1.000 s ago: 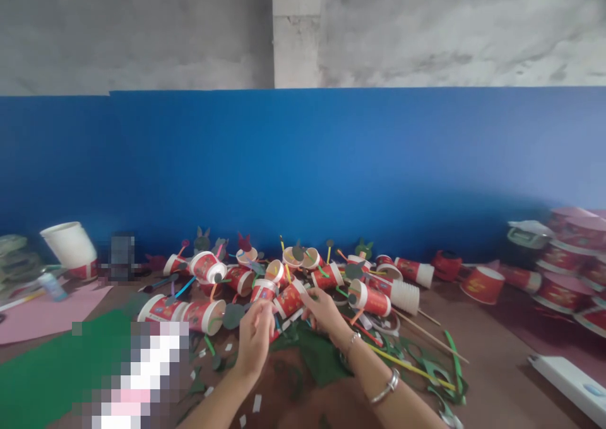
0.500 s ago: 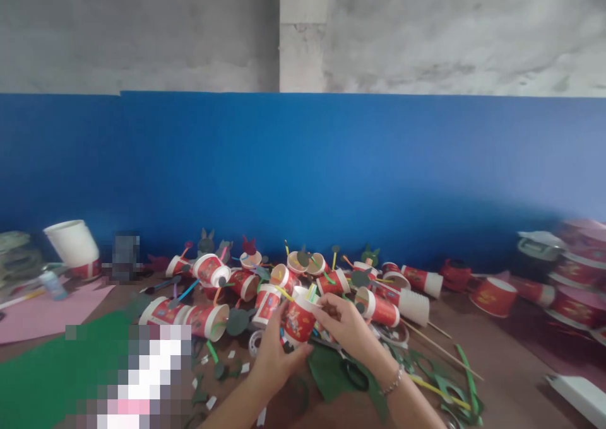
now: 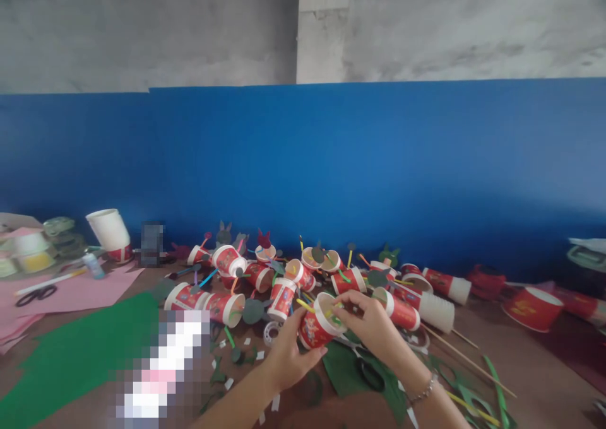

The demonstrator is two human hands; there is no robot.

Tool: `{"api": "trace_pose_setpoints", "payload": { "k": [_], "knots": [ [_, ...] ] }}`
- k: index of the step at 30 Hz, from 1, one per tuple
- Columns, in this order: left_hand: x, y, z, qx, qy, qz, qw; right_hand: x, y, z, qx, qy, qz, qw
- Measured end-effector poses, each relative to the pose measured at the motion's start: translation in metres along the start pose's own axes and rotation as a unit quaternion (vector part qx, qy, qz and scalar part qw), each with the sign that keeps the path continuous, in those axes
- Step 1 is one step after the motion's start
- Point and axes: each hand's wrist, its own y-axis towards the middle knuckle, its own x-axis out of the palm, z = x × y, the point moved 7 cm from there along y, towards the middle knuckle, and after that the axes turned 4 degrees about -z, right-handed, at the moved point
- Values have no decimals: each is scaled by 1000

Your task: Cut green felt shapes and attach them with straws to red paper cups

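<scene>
A red patterned paper cup [image 3: 315,329] with a white rim is tilted in front of me, its mouth toward the right. My left hand [image 3: 291,353] is wrapped round its side and base. A yellow strip [image 3: 305,305] sticks out at the cup's upper left. My right hand [image 3: 362,318] is closed in a pinch at the mouth, on a thin yellow-green strip [image 3: 335,310] that reaches into the cup. The fingertips partly hide this strip. Black-handled scissors [image 3: 369,373] lie on green sheet scraps [image 3: 343,369] below the right wrist.
Several red paper cups [image 3: 348,282] with coloured strips lie heaped beyond my hands. A tape roll [image 3: 271,333] is left of the cup. Wooden sticks [image 3: 468,359] lie at right. Green sheet [image 3: 89,347] and pink sheets [image 3: 113,284] cover the left. A blue wall [image 3: 303,158] stands behind.
The view has turned left, so things appear further right. The held cup has tipped, and its mouth now faces more toward me and the right. The strip sits lower in it, with my right fingers at the rim.
</scene>
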Motion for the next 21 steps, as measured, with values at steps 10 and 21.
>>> {"api": "trace_pose_setpoints", "payload": {
  "k": [10,21],
  "knots": [
    [4,-1,1,-27,-26,-19,999,1,0,-4,-38,-8,-4,999],
    [3,1,2,-22,-18,-10,1000,3,1,-2,-5,18,7,1000]
  ]
}}
